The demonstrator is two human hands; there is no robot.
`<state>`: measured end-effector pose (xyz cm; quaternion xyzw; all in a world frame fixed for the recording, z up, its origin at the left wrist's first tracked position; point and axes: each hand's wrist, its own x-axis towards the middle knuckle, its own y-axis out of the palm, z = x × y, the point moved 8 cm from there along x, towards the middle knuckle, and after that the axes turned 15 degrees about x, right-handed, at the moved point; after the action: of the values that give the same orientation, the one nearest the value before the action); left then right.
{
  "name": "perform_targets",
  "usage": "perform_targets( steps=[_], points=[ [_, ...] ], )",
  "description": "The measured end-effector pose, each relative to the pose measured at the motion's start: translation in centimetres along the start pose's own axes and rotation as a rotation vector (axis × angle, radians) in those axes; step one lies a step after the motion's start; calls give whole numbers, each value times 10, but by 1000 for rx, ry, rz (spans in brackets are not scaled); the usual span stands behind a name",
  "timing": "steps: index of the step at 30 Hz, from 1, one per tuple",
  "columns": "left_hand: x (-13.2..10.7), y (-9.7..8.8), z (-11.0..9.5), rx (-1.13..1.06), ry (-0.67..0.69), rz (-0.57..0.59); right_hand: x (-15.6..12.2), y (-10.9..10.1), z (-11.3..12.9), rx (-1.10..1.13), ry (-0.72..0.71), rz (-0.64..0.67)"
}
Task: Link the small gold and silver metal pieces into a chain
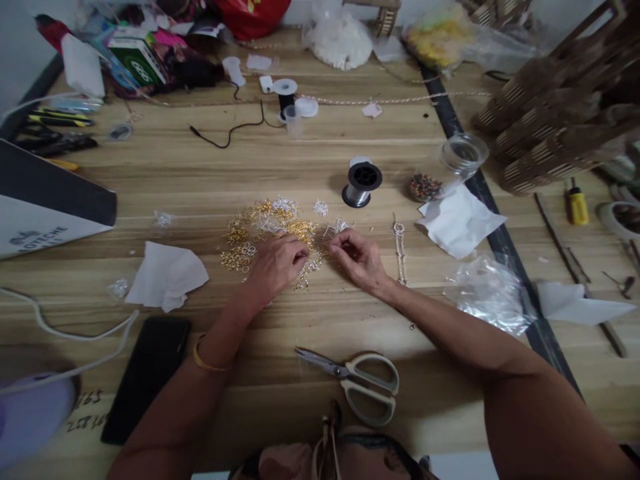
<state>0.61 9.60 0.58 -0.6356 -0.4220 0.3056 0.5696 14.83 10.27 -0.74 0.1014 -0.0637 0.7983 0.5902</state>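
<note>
Loop-handled scissors [341,371] front, L hand [279,263] over shiny gold pcs [303,231].

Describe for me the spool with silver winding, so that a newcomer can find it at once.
On the wooden table, find the right hand. Just beyond it stands a spool with a black top and shiny silver winding; the other spool, farther back, has a white top and dark winding.
</note>
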Motion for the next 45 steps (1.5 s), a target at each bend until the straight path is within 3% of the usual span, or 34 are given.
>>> perform_targets(
  steps=[8, 20, 29, 45],
  points=[
    [-2, -12, 12, -234, -89, -179, 0, 0, 0, 21, -11, 0],
    [-3, -6, 23, -425, -143, -183, 0, 0, -3, 10, 20, 4],
    [-2, -8, 15, -360, -31, -208, 0, 2, -3, 10, 28, 9],
    [-5, -6, -2, -156, 33, -232, 1, 3, -3, 26, 29, 24]
  ],
)
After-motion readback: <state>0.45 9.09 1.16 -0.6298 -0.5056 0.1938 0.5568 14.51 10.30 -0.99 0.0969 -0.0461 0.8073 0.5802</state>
